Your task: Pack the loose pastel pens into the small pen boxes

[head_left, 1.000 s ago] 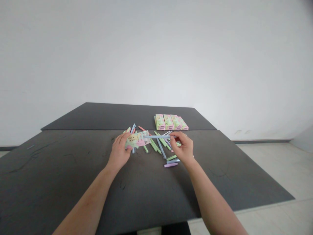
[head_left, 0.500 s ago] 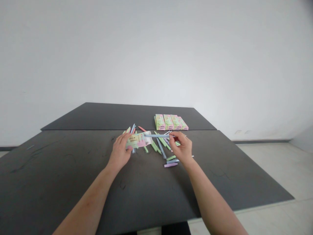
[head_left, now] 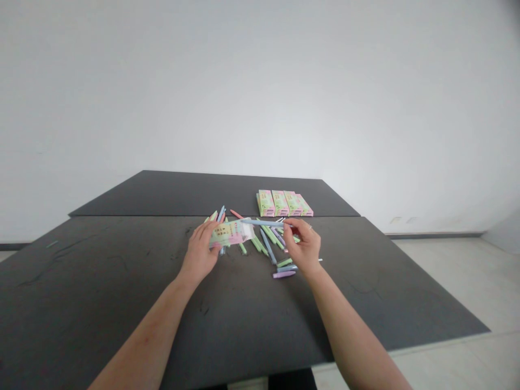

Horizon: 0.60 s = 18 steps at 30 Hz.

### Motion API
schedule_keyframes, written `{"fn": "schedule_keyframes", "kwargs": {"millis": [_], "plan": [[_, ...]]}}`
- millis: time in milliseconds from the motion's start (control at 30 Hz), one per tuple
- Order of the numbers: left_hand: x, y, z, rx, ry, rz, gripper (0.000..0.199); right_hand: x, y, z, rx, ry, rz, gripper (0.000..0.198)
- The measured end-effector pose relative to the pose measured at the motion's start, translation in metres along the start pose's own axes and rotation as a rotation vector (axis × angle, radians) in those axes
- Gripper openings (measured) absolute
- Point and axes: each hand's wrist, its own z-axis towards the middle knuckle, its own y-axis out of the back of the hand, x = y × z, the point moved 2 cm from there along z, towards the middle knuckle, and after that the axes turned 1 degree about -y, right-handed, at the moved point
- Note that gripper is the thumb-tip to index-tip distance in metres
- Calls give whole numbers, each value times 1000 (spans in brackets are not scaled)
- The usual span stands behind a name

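My left hand (head_left: 201,246) is closed round a small pink, green and yellow cardboard pen box (head_left: 227,233), whose open end with a white flap faces right. Between the thumb and fingers of my right hand (head_left: 304,242) is a light blue pen (head_left: 266,222), held nearly level. Its left tip is at the box's open end; how far it reaches inside, I cannot tell. Beneath and around both hands lie several loose pens, among them green pens (head_left: 258,245), a blue pen (head_left: 268,246) and a purple pen (head_left: 284,274).
Several matching pen boxes (head_left: 280,203) stand in a stacked group behind the loose pens, right of centre. A red pen (head_left: 236,214) lies behind the held box. The dark table (head_left: 244,319) has a seam across it, and a pale wall (head_left: 260,97) rises behind.
Hardly anything differs. The blue pen's tip sits slightly higher at the box opening, and my right hand has shifted a touch to the right. The left hand keeps its place.
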Motion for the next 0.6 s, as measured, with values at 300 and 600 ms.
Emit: {"fn": "schedule_keyframes", "kwargs": {"millis": [300,600], "plan": [[0,0,-1,-6,-4,3,55,-3,1,0,20,-14,33,10],[-1,-1,0,-4,5,-9,55,-1,-1,-1,64,-15,33,11]]}}
